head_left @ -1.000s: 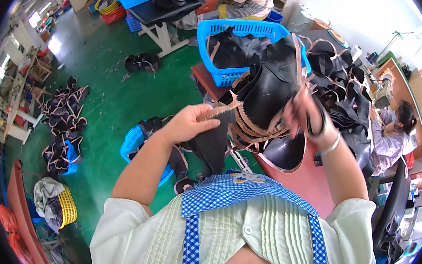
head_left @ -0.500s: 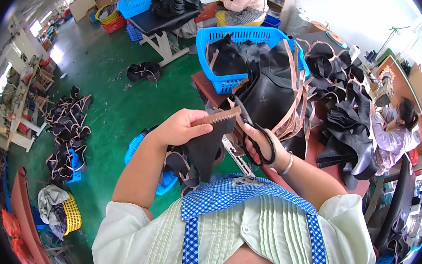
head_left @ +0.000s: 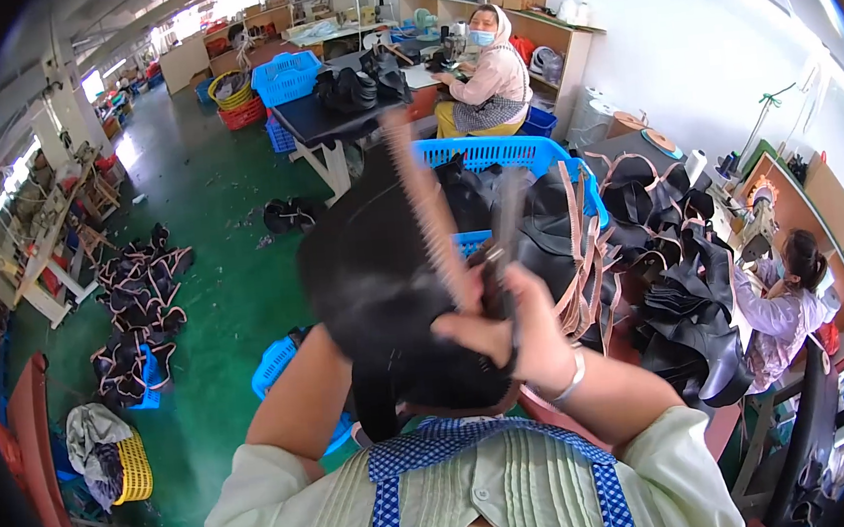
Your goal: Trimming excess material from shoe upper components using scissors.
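A black leather-like piece (head_left: 367,268) is held up before my chest, blurred by motion. Along its right side runs a brown strip with a zigzag-cut edge (head_left: 424,208). My right hand (head_left: 537,342) grips a pair of scissors (head_left: 507,221), blades pointing up, while its thumb and fingers also press on the piece near the strip's lower end. The blades are smeared, so how far apart they are cannot be told. My left forearm (head_left: 303,399) reaches up behind the piece, which hides my left hand and its fingers.
Beyond the hands, a blue basket (head_left: 492,149) holds black pieces. Black pieces with pinkish-brown edging (head_left: 685,281) are heaped at the right; more lie on the green floor (head_left: 212,272). One person (head_left: 491,77) sits at the far table, another (head_left: 781,297) works at a sewing machine at right.
The black piece has been raised and turned, its broad face now covering my left hand. My right hand with the scissors has come against it. The view has tilted up, and the far person's head shows.
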Action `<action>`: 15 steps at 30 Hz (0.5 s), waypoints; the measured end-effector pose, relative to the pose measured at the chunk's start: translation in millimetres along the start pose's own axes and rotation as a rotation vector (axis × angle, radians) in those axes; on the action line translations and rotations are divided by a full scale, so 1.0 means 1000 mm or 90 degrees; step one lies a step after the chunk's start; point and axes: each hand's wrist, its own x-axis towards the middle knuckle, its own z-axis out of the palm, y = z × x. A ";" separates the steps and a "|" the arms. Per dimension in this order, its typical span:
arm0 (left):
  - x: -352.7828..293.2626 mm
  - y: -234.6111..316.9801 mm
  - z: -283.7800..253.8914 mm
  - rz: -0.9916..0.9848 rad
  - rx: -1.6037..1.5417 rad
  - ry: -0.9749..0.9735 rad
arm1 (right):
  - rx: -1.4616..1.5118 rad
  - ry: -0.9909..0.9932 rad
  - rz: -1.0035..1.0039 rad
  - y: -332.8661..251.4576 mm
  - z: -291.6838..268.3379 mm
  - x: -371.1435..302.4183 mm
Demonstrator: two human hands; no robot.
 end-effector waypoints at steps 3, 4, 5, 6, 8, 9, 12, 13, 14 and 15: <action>-0.035 -0.040 -0.046 -0.165 0.567 -0.410 | -0.081 0.106 -0.040 -0.037 -0.047 0.030; -0.047 -0.041 -0.034 -0.338 0.610 -0.416 | -0.268 0.119 -0.148 -0.033 -0.076 0.046; -0.052 -0.050 -0.050 -0.294 0.512 -0.485 | -0.258 0.142 -0.203 -0.038 -0.090 0.057; -0.052 -0.057 -0.066 -0.251 0.409 -0.554 | 0.013 0.254 -0.049 -0.045 -0.089 0.066; -0.049 -0.051 -0.061 -0.219 0.480 -0.326 | 0.045 0.327 -0.029 -0.020 -0.143 0.087; -0.039 -0.046 -0.060 -0.193 0.626 -0.222 | -0.039 0.383 -0.037 0.006 -0.178 0.097; 0.000 -0.048 -0.041 -0.015 0.716 -0.069 | -0.563 0.482 0.061 0.105 -0.317 0.088; 0.002 -0.052 -0.052 0.039 0.687 -0.056 | -0.681 0.539 -0.042 0.112 -0.299 0.078; 0.004 -0.047 -0.049 -0.001 0.614 -0.046 | -0.612 0.485 -0.013 0.096 -0.269 0.065; 0.005 -0.048 -0.055 -0.007 0.563 -0.035 | -0.315 0.445 0.081 0.078 -0.230 0.054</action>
